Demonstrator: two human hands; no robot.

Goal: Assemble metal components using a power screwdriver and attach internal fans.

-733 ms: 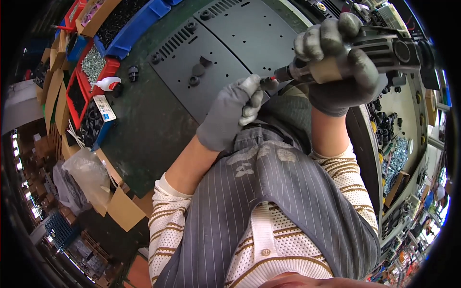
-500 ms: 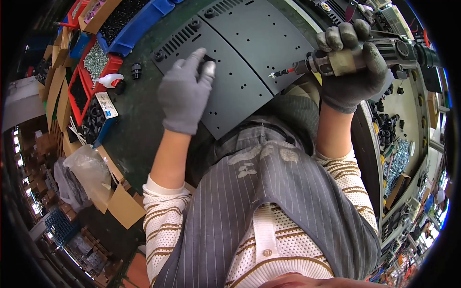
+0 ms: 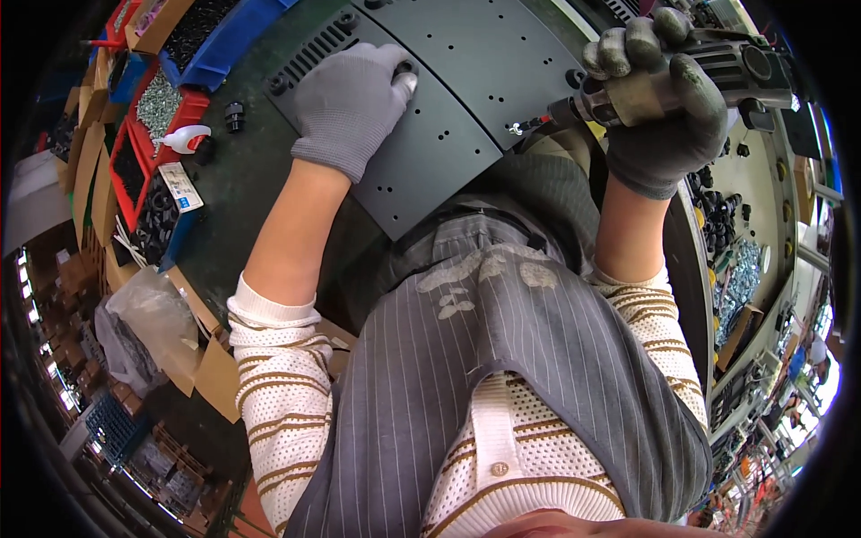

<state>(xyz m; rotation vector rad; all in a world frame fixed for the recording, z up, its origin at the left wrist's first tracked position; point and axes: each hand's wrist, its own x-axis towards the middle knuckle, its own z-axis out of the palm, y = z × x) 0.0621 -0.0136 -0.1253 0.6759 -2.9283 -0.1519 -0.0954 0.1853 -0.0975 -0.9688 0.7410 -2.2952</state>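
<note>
Two dark grey metal panels [image 3: 430,157] with small holes and slots lie side by side in front of me. My left hand [image 3: 354,108], in a grey glove, is over the left panel, thumb and forefinger closed on a small black round foot [image 3: 408,67]; its other fingers are curled. Similar black feet [image 3: 348,21] sit at panel corners. In my right hand [image 3: 659,112], gloved and wrapped round its body, is a power screwdriver [image 3: 632,99]. It points left, over the right panel's near edge. A small silver screw [image 3: 516,129] shows at its bit tip.
Left of the panels are a blue bin [image 3: 215,63] of black parts, red trays [image 3: 188,108] of small hardware, a white bottle [image 3: 184,139] and a black fitting [image 3: 235,117]. Open cardboard boxes stand farther left. At right, a pale tray [image 3: 762,202] holds black parts and screws.
My left hand has moved farther up over the left panel, its forefinger now bent instead of pointing outward. The screwdriver has shifted slightly. The panels appear a little higher and farther left in view.
</note>
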